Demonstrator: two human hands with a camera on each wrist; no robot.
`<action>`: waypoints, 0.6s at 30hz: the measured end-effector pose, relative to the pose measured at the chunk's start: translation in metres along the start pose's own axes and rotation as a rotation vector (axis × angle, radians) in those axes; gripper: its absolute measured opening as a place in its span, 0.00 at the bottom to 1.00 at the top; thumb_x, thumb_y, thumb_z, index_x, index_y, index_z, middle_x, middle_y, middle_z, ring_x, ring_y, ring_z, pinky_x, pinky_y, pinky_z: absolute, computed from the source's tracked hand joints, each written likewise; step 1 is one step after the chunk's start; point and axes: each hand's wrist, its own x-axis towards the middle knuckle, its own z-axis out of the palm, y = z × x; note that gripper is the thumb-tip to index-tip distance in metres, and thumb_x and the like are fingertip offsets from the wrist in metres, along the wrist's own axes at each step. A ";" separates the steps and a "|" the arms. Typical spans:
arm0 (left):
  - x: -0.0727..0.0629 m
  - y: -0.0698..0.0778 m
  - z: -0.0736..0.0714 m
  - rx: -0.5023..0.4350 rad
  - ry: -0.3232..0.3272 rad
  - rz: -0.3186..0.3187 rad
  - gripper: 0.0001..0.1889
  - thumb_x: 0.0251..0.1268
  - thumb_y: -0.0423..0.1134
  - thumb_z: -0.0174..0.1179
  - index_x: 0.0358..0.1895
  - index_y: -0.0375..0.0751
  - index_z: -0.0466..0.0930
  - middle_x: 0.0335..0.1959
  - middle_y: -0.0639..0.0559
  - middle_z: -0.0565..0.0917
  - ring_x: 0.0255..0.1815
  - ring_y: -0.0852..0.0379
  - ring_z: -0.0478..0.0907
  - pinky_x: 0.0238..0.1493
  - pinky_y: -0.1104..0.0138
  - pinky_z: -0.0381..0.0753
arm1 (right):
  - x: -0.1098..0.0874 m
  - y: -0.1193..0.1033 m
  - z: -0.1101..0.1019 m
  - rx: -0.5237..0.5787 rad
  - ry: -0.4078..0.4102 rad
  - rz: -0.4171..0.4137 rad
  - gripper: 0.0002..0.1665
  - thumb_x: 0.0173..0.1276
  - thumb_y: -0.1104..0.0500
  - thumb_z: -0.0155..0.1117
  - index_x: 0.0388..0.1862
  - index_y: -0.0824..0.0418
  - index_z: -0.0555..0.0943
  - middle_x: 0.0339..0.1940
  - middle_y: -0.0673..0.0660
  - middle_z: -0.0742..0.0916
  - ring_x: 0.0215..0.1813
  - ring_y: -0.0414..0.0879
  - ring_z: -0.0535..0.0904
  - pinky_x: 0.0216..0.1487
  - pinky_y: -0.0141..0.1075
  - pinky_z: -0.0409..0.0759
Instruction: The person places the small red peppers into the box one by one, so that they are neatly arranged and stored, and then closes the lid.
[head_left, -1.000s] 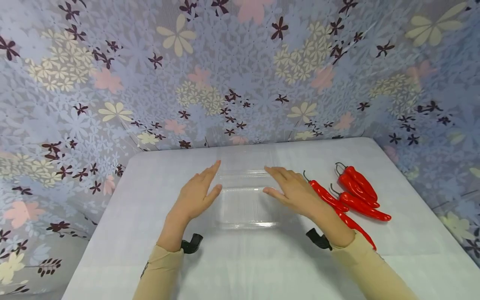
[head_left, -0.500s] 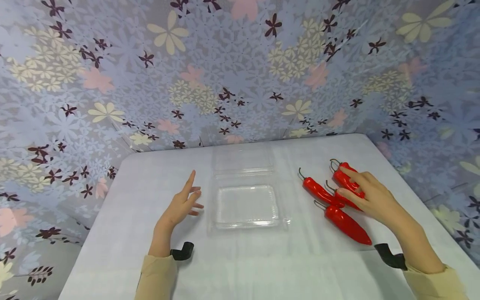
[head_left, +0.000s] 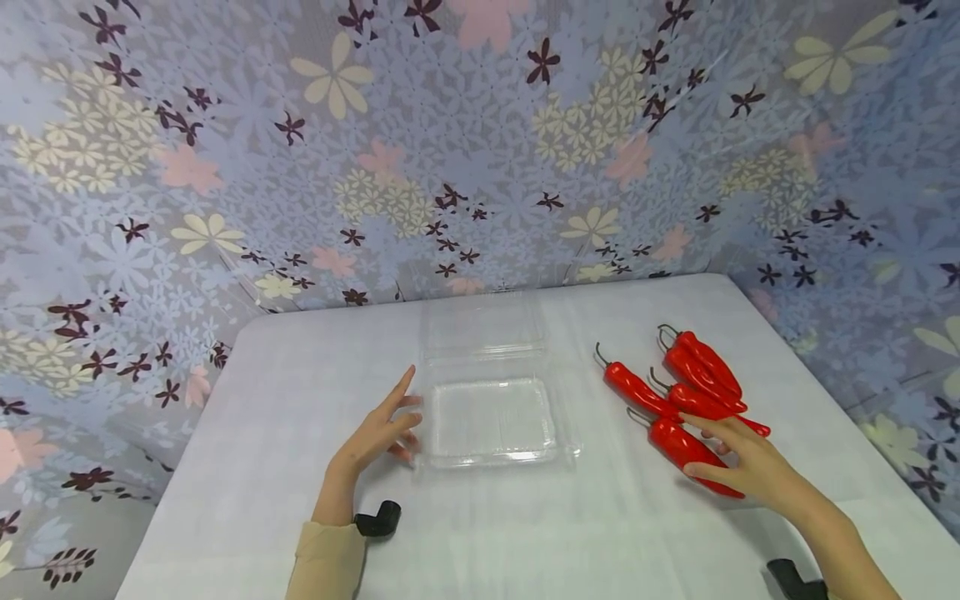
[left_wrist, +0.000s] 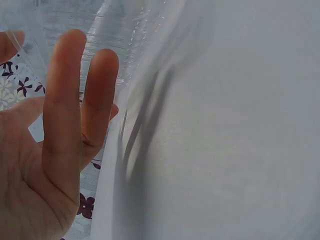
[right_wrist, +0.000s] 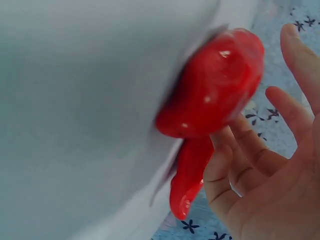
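Note:
Several glossy red chili peppers with thin dark stems lie in a loose group on the right of the table. My right hand is over the nearest pepper, thumb and fingers spread on either side of it. In the right wrist view that pepper appears beside the fingers, and none are closed round it. A clear plastic clamshell box lies mid-table, its lid folded back towards the wall. Just left of the box is my left hand, fingers extended and holding nothing; contact with the box cannot be told.
The other peppers sit close together, with a pepper to the left and a pair of peppers at the back. A white cloth covers the table. Behind it rises a flower-patterned wall covering.
My right hand has gone from beside the box to the peppers, over the back ones, then down to the nearest. My left hand has drawn away from the box and come slightly back towards it.

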 end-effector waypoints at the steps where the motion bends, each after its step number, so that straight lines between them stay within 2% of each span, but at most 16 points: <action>1: 0.000 0.000 0.000 -0.006 -0.002 -0.002 0.38 0.69 0.39 0.53 0.75 0.70 0.43 0.67 0.37 0.63 0.31 0.47 0.80 0.26 0.58 0.82 | -0.001 0.001 0.002 0.000 -0.003 0.001 0.44 0.53 0.45 0.73 0.66 0.61 0.71 0.48 0.62 0.76 0.42 0.53 0.71 0.31 0.41 0.77; 2: -0.002 0.003 0.000 -0.012 -0.009 -0.003 0.38 0.69 0.39 0.52 0.75 0.69 0.43 0.66 0.36 0.63 0.32 0.46 0.80 0.26 0.57 0.82 | -0.001 0.002 0.003 -0.003 -0.007 -0.004 0.44 0.53 0.45 0.73 0.66 0.61 0.71 0.48 0.63 0.76 0.43 0.54 0.71 0.32 0.43 0.78; 7: -0.001 0.002 0.000 -0.036 -0.019 -0.007 0.36 0.68 0.40 0.53 0.74 0.71 0.48 0.61 0.36 0.64 0.33 0.46 0.79 0.26 0.57 0.82 | 0.000 0.002 0.007 -0.023 -0.012 -0.021 0.42 0.52 0.45 0.73 0.64 0.61 0.73 0.50 0.67 0.76 0.50 0.62 0.71 0.39 0.58 0.79; 12: 0.001 -0.001 -0.001 -0.044 -0.007 -0.015 0.37 0.66 0.40 0.54 0.73 0.73 0.49 0.55 0.37 0.66 0.29 0.50 0.78 0.24 0.61 0.82 | 0.001 0.001 0.011 -0.027 -0.008 -0.024 0.42 0.52 0.47 0.73 0.64 0.63 0.72 0.49 0.68 0.77 0.48 0.62 0.73 0.39 0.59 0.79; 18: 0.002 -0.001 -0.001 -0.070 -0.016 -0.018 0.39 0.64 0.36 0.54 0.73 0.71 0.48 0.41 0.39 0.69 0.21 0.54 0.76 0.22 0.63 0.81 | 0.002 0.001 0.013 -0.039 -0.001 -0.020 0.42 0.54 0.47 0.72 0.65 0.64 0.71 0.51 0.71 0.78 0.49 0.65 0.74 0.40 0.61 0.77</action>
